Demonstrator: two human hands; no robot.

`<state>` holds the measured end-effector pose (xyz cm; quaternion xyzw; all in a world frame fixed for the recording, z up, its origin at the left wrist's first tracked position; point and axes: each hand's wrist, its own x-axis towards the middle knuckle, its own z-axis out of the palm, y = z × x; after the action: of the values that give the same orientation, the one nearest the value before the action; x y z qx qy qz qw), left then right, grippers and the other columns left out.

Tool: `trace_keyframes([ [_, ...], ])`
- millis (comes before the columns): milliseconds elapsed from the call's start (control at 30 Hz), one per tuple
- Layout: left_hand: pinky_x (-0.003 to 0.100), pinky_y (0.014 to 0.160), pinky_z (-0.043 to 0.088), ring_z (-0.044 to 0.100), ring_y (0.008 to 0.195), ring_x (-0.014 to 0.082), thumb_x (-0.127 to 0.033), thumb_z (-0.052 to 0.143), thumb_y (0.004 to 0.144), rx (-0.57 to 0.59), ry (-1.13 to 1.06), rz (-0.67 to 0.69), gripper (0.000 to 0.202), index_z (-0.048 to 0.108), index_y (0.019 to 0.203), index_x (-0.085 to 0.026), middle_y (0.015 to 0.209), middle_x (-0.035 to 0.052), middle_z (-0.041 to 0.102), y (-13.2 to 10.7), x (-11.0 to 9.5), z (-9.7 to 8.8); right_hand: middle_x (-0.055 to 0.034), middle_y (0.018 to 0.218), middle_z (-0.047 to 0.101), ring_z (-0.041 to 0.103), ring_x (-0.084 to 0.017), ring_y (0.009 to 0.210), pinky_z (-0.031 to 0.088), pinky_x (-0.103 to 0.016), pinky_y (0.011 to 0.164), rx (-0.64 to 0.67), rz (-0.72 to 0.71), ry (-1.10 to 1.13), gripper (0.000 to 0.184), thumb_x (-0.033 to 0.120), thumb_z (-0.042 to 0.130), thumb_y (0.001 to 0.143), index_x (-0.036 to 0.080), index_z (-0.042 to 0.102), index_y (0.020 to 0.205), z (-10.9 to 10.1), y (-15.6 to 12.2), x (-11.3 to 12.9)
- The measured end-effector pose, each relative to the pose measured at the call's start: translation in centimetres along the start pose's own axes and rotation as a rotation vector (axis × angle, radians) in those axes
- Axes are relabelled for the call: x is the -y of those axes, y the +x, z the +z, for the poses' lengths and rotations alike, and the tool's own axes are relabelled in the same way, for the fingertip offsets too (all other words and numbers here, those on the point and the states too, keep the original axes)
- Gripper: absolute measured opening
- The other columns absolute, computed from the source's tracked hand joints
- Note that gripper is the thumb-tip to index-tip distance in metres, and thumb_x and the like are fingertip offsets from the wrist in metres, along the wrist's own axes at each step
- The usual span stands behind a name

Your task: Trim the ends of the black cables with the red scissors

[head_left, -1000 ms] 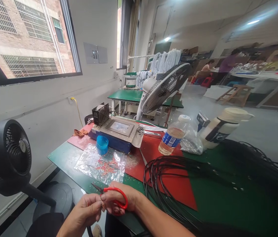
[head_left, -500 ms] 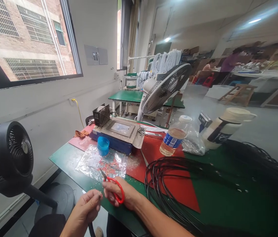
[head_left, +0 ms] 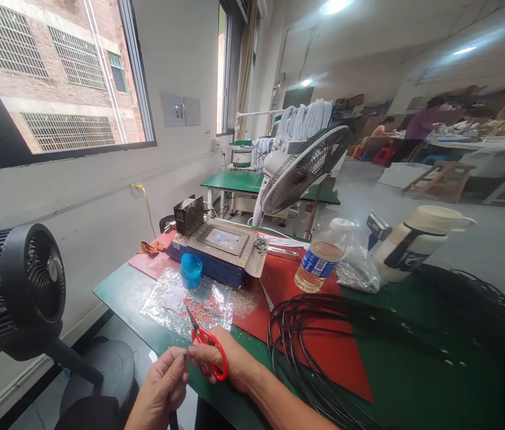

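Note:
My right hand (head_left: 216, 357) is wrapped round red-handled scissors (head_left: 222, 358), whose dark pointed blades reach up and to the left over a clear plastic bag (head_left: 156, 301). My left hand (head_left: 166, 377) pinches the end of a black cable (head_left: 174, 419), which hangs down below the fist. Only a tiny tip shows between the fingers, and its detail is too small to make out. Both hands' fingertips meet or nearly meet at that tip, in front of the table's near edge. Small red and orange bits (head_left: 203, 310) lie scattered on the plastic bag.
Behind the bag stand a blue cup (head_left: 190, 272) and a blue heated box with a metal top (head_left: 225, 246). A coil of black cables (head_left: 292, 334) lies to the right. Beyond are a labelled bottle (head_left: 317, 263) and a cream jug (head_left: 413, 245). A black fan (head_left: 33, 286) stands left.
My right hand's thumb and fingers have come closer to the left fingertips, with the scissors still in the palm. The whole view has shifted slightly, so the scene sits lower and further right.

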<state>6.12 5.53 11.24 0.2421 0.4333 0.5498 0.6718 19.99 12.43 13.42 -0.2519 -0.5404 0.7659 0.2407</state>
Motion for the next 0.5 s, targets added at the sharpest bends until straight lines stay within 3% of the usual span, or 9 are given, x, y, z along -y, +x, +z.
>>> trace_keyframes([
  [67, 0.013, 0.031, 0.009, 0.018, 0.028, -0.0022, -0.041, 0.064, 0.067, -0.022, -0.021, -0.027, 0.030, 0.055, 0.057, -0.014, 0.035, -0.0101, 0.034, -0.4, -0.4, 0.5, 0.0057, 0.040, 0.043, 0.038, -0.005, 0.031, 0.026, -0.017, 0.033, -0.051, -0.009, -0.067, 0.049, 0.060, 0.059, 0.067, 0.012, 0.053, 0.060, 0.1, 0.0, 0.0],
  [133, 0.011, 0.035, 0.026, 0.037, 0.034, 0.0003, -0.035, 0.062, 0.071, -0.104, -0.106, -0.061, 0.023, 0.059, 0.065, -0.013, 0.045, -0.0043, 0.051, -0.9, -1.1, 1.1, 0.0051, 0.042, 0.043, 0.039, -0.006, 0.035, 0.027, -0.018, 0.036, -0.153, -0.087, -0.226, 0.046, 0.057, 0.056, 0.072, 0.013, 0.055, 0.062, 0.2, 0.0, -0.2],
  [200, 0.019, 0.055, 0.046, 0.059, 0.061, 0.0086, -0.027, 0.061, 0.073, -0.181, -0.246, -0.099, 0.015, 0.061, 0.078, -0.013, 0.070, 0.0038, 0.066, -1.4, -1.6, 1.5, 0.0029, 0.049, 0.048, 0.043, -0.007, 0.043, 0.030, -0.019, 0.042, -0.270, -0.291, -0.508, 0.039, 0.051, 0.056, 0.076, 0.014, 0.057, 0.064, 0.4, 0.0, -0.6],
  [267, 0.028, 0.066, 0.051, 0.063, 0.075, 0.0147, -0.023, 0.061, 0.073, -0.206, -0.344, -0.114, 0.014, 0.062, 0.083, -0.013, 0.081, 0.0065, 0.069, -1.6, -1.9, 1.5, 0.0010, 0.055, 0.051, 0.044, -0.008, 0.049, 0.030, -0.021, 0.047, -0.326, -0.595, -0.844, 0.031, 0.042, 0.054, 0.080, 0.015, 0.058, 0.064, 0.7, -0.1, -1.1],
  [367, 0.027, 0.062, 0.051, 0.062, 0.063, 0.0134, -0.019, 0.061, 0.073, -0.230, -0.417, -0.124, 0.015, 0.061, 0.085, -0.010, 0.073, 0.0075, 0.069, -1.7, -1.9, 1.3, 0.0006, 0.059, 0.054, 0.045, -0.010, 0.053, 0.029, -0.024, 0.049, -0.259, -0.961, -1.232, 0.023, 0.027, 0.045, 0.086, 0.017, 0.057, 0.070, 1.5, -0.3, -1.5],
  [500, 0.020, 0.059, 0.050, 0.064, 0.067, 0.0118, -0.020, 0.055, 0.078, -0.124, -0.616, -0.253, 0.031, 0.054, 0.104, -0.003, 0.076, 0.0115, 0.069, -1.7, -2.0, 1.1, -0.0001, 0.066, 0.057, 0.047, -0.011, 0.058, 0.028, -0.026, 0.053, -0.128, -1.102, -1.498, 0.019, 0.017, 0.040, 0.089, 0.016, 0.056, 0.079, 2.4, -0.7, -1.3],
])
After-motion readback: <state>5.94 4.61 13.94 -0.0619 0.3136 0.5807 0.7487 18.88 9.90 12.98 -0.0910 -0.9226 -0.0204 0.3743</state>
